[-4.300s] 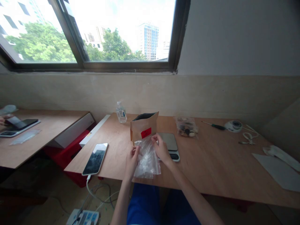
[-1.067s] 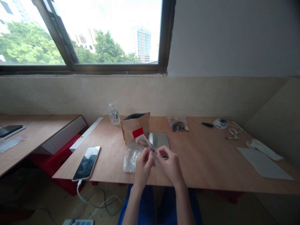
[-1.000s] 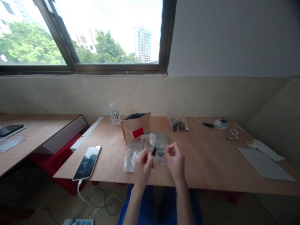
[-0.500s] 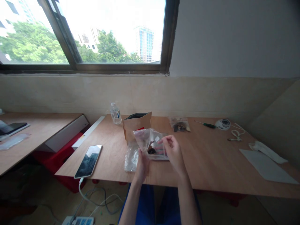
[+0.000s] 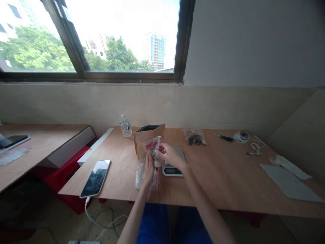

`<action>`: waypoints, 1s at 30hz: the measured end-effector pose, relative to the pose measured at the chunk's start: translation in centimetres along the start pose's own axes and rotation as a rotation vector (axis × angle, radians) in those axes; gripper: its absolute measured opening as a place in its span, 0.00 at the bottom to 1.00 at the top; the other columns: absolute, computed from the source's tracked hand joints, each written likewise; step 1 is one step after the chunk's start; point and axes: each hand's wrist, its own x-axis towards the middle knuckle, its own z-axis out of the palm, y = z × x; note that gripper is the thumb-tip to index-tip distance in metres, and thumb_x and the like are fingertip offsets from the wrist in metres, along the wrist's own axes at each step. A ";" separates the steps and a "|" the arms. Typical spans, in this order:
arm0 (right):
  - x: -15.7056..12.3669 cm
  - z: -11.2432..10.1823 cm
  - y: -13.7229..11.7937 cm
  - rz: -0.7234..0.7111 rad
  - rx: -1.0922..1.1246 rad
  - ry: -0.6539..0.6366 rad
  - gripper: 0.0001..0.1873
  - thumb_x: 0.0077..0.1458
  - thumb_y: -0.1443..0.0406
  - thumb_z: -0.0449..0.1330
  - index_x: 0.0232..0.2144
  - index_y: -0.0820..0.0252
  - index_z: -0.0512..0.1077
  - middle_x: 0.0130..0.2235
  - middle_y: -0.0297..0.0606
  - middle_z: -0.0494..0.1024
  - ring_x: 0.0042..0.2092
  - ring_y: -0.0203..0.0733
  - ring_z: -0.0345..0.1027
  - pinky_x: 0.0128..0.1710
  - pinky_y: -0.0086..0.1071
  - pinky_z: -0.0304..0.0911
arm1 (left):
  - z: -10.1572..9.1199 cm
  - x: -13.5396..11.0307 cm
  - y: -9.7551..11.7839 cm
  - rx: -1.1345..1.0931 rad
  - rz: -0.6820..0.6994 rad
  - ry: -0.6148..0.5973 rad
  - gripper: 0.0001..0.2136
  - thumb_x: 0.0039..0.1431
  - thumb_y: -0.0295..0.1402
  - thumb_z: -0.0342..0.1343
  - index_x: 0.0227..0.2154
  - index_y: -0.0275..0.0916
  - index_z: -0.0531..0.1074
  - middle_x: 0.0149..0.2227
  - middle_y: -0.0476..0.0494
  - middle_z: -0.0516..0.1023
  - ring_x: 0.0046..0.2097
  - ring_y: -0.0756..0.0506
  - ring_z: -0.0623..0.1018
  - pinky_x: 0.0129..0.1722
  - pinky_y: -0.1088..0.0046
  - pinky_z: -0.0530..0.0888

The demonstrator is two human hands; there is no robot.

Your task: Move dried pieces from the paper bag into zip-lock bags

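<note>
A clear plastic zip bag [image 5: 153, 145] with some contents is held up between my two hands, just in front of the brown paper pouch [image 5: 139, 140]. My left hand [image 5: 149, 166] pinches its lower left part. My right hand [image 5: 168, 156] grips its right side, fingers closed on the film. What lies inside the bag is hard to make out behind the fingers. Below my left hand lies a stack of clear plastic bags [image 5: 140, 176]. Just right of the held bag is a small digital scale [image 5: 173, 171], partly covered by my right hand.
A water bottle [image 5: 126, 126] stands behind at the left, a phone [image 5: 95, 178] on a cable at the left front. Further back lie a filled zip bag [image 5: 195, 138], a green-handled screwdriver [image 5: 226, 138] and a white dome camera [image 5: 241, 137]. Grey sheet [image 5: 286, 183] at right.
My right hand has moved left, closing on the bag. The bag has shifted left and is more gathered up, uncovering the scale and more of the bag stack.
</note>
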 end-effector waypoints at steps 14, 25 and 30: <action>2.2 3.4 4.2 0.115 0.070 -0.190 0.14 0.51 0.69 0.59 0.42 0.59 0.70 0.44 0.40 0.77 0.44 0.44 0.71 0.45 0.34 0.64 | -0.3 0.6 -3.2 -0.168 -0.083 -0.059 0.21 0.59 0.51 0.45 0.42 0.39 0.68 0.21 0.52 0.66 0.18 0.53 0.62 0.17 0.77 0.61; 2.5 3.2 3.8 0.036 0.013 -0.111 0.13 0.50 0.69 0.62 0.41 0.59 0.73 0.44 0.41 0.77 0.47 0.46 0.70 0.48 0.37 0.62 | -0.6 0.5 -2.8 -0.111 -0.031 -0.088 0.19 0.57 0.49 0.49 0.37 0.38 0.72 0.35 0.43 0.76 0.32 0.47 0.74 0.30 0.74 0.71; 2.2 2.8 3.8 0.030 0.141 -0.105 0.13 0.52 0.67 0.61 0.42 0.57 0.74 0.44 0.39 0.77 0.46 0.44 0.71 0.47 0.35 0.64 | -0.5 0.5 -2.5 -0.191 -0.123 -0.060 0.22 0.59 0.50 0.45 0.43 0.38 0.70 0.29 0.44 0.76 0.25 0.48 0.73 0.24 0.74 0.69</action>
